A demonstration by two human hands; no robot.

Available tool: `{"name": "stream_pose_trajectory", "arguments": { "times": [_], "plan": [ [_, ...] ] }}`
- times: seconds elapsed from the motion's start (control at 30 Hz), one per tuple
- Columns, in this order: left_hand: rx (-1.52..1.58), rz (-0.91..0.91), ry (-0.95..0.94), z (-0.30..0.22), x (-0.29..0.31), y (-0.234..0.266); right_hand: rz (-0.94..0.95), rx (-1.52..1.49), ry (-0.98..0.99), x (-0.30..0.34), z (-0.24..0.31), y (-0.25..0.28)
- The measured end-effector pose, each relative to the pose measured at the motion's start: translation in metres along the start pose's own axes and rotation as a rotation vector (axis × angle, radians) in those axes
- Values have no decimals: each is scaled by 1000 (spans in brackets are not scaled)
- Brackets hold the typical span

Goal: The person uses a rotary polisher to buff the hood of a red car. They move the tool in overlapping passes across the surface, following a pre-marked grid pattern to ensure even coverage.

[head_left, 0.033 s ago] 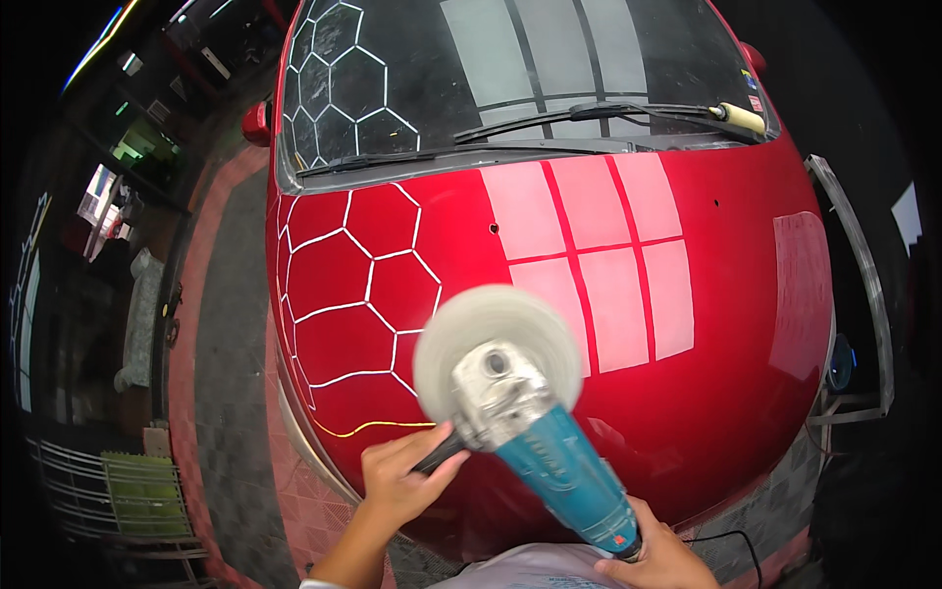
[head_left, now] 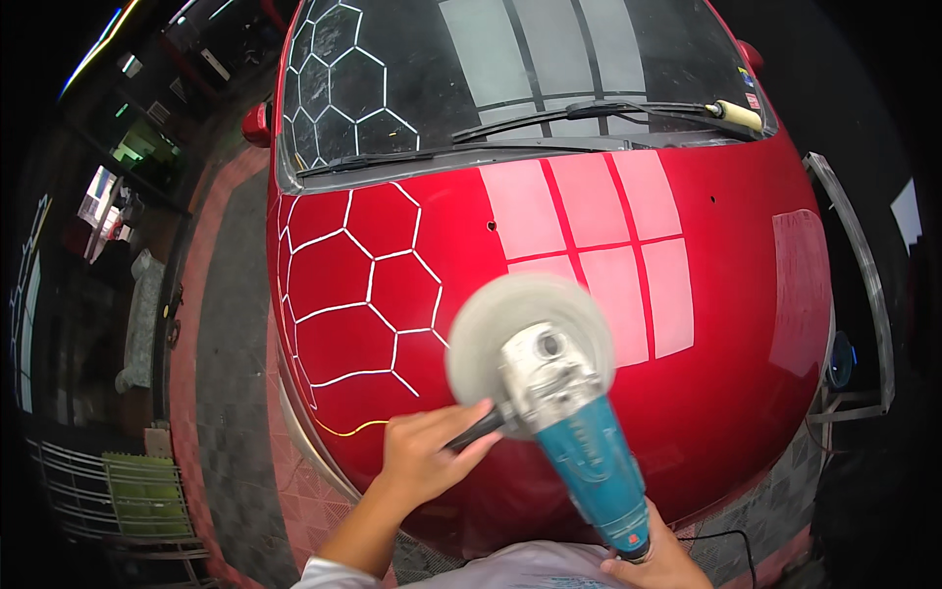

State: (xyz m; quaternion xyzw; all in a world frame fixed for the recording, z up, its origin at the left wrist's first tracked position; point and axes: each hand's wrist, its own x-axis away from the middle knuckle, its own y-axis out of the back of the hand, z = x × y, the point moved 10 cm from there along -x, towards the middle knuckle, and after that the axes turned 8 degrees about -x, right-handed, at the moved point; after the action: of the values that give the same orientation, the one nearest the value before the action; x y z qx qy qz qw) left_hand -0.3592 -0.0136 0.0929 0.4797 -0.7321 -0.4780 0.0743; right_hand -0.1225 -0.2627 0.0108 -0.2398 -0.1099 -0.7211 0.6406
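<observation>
A blue rotary polisher (head_left: 589, 461) with a silver gear head reaches over the red car hood (head_left: 706, 422). Its round pale pad (head_left: 481, 339) lies over the middle of the hood, its face smeared as if spinning. Closed around the black side handle (head_left: 475, 430) is my left hand (head_left: 427, 456), left of the head. My right hand (head_left: 662, 560) grips the rear end of the polisher body, close to my shirt; part of its fingers is hidden behind the tool. A black cord (head_left: 741, 540) shows at the right of that hand.
Wipers (head_left: 589, 113) rest on the windshield (head_left: 412, 69), with a pale yellow cylinder (head_left: 736, 115) by the right one. Honeycomb and panel light reflections cross the paint. A metal frame (head_left: 863, 285) stands at right, a wire rack (head_left: 88, 491) at left. Floor tiles (head_left: 235, 393) surround the car.
The polisher and its pad have shifted to the right across the hood and slightly up. My left hand moved right with the side handle; my right hand keeps its grip at the rear.
</observation>
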Motion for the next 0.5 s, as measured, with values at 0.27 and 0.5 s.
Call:
{"name": "stream_pose_trajectory", "arguments": {
  "times": [0.27,0.5],
  "plan": [
    [-79,-107,-302,-35,-124,-42,-393,-412,-116,39,-73,48],
    [-742,55,240,172,-191,-28,-543,-500,-9,35,-53,80]
  ]
}}
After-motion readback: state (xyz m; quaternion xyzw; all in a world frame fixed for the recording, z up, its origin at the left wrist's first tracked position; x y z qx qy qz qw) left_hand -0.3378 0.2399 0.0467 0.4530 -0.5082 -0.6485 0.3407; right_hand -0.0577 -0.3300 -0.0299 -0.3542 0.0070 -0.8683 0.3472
